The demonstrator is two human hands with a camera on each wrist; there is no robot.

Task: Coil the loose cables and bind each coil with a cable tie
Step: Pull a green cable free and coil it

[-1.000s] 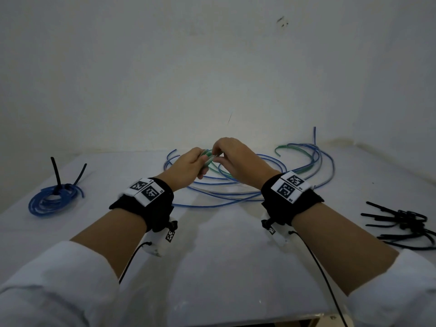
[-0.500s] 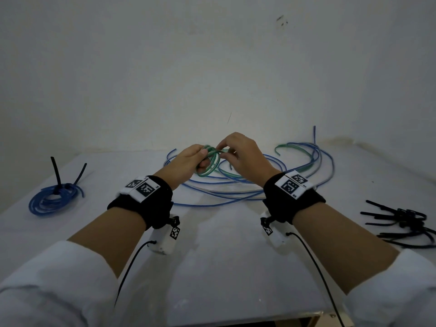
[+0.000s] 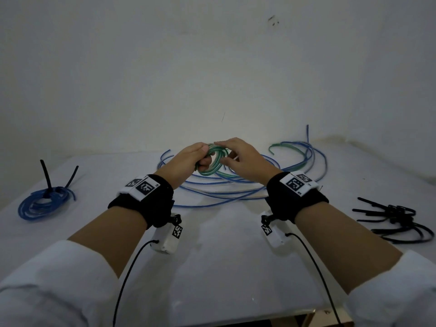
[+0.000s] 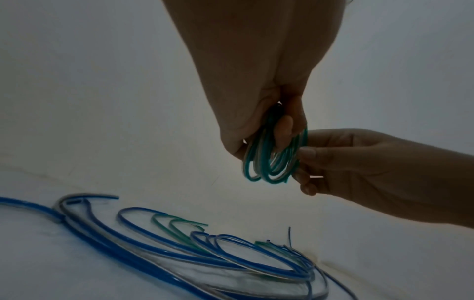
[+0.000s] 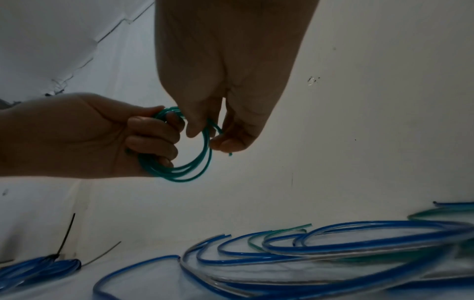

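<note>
Now the left hand (image 3: 188, 159) clamps a thin green plastic cable (image 3: 213, 161), grown from a short bend into several stacked loops, while the right hand (image 3: 243, 159) pinches its far rim, so tying comes next.

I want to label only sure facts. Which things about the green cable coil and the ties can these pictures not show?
- Green cable coil: left side hidden inside the left hand, all views; turn count unclear.
- Its free end: only a tip by the right hand, right wrist view.
- Pile of loose black cable ties: overlapping, small, head view; uncountable.
- Tied blue cable coil: tie closure too small.
</note>
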